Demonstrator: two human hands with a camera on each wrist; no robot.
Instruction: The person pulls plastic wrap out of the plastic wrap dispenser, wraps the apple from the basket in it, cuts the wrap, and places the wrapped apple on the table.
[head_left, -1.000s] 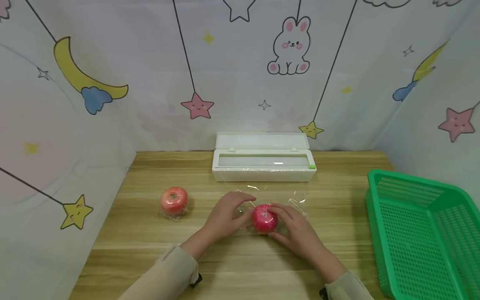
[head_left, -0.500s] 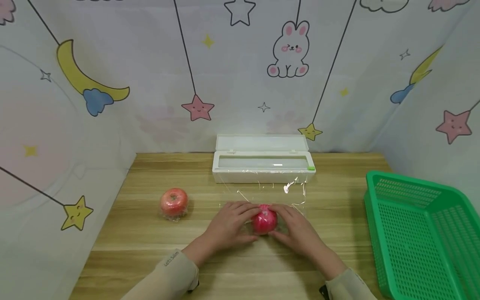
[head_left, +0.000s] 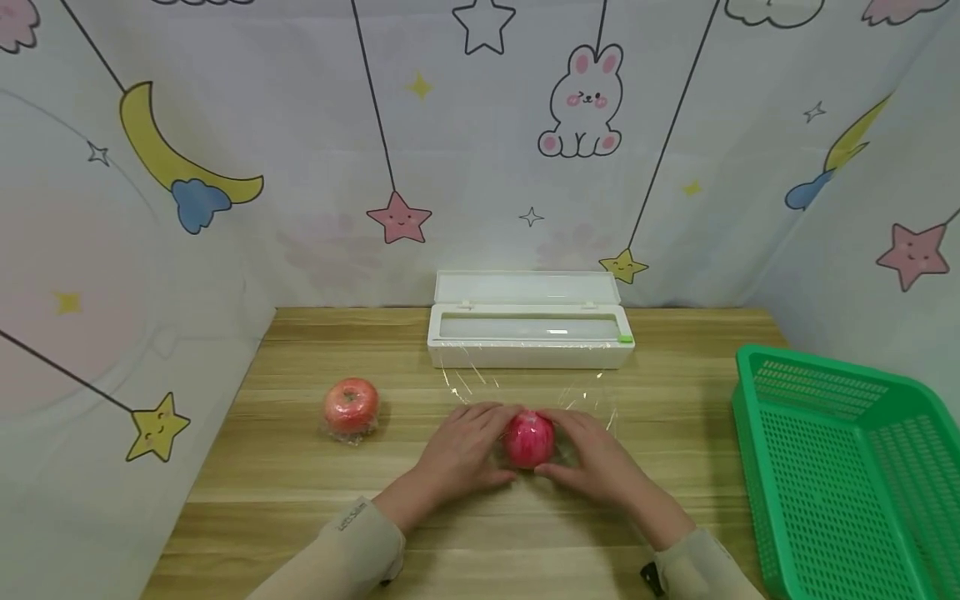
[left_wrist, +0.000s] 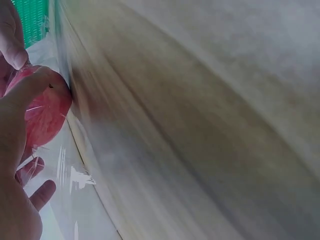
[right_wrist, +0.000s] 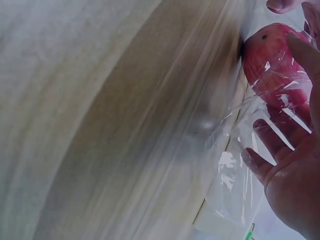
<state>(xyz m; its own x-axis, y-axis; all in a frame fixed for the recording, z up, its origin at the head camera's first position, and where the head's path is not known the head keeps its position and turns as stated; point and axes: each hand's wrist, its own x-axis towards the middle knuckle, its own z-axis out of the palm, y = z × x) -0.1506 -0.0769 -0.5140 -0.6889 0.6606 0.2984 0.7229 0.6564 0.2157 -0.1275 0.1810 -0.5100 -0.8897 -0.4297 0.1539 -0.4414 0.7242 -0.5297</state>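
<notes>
A deep pink-red apple (head_left: 530,440) sits in the middle of the wooden table, with clear cling film (head_left: 600,408) over and around it. My left hand (head_left: 463,450) holds the apple from the left, and the left wrist view shows its thumb laid along the apple's side (left_wrist: 47,112). From the right, my right hand (head_left: 596,458) grips the same apple; its thumb touches the skin in the right wrist view, and film drapes over its fingers (right_wrist: 272,137). The film runs back to a white cling film dispenser (head_left: 531,357) with its lid raised. The fingertips behind the apple are partly hidden.
Another red apple (head_left: 352,406), wrapped in film, rests on the table (head_left: 300,500) at the left. A green plastic basket (head_left: 757,467) stands along the right edge. Behind the dispenser hangs a printed cloth (head_left: 480,167).
My left hand has come in from the film's left side to the apple, its fingers now against it. The right hand has stayed at the apple. The film's creases have shifted.
</notes>
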